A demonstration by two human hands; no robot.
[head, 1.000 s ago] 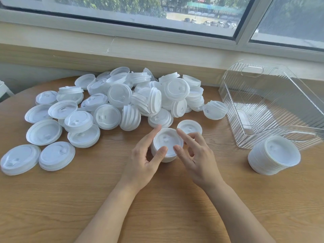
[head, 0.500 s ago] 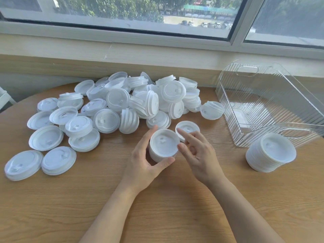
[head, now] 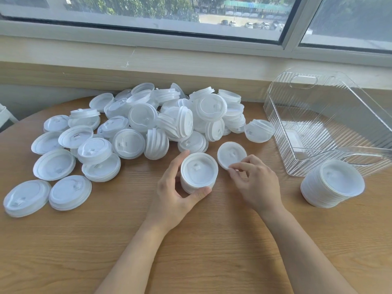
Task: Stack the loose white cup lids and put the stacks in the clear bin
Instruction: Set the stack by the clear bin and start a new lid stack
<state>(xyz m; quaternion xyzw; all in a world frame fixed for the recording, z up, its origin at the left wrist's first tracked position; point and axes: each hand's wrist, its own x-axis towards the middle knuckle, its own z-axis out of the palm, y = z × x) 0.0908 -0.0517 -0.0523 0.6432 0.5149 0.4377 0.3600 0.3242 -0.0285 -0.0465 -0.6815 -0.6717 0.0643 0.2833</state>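
Note:
A small stack of white lids (head: 199,172) stands on the wooden table (head: 191,240) in front of me. My left hand (head: 172,190) grips it, thumb on the near side and fingers round the left side. My right hand (head: 253,181) pinches the near edge of a single loose lid (head: 231,153) that tilts up just right of the stack. A large heap of loose white lids (head: 148,124) spreads over the left and middle of the table. The clear ribbed bin (head: 331,128) stands at the right, with a white label inside.
A taller finished stack of lids (head: 332,183) leans on the table just in front of the bin. Two flat lids (head: 48,194) lie at the near left. A window ledge and wall run behind the table.
My right hand has left the stack and moved right to pinch the single lid beside it. My left hand keeps its hold on the stack. The view has shifted slightly.

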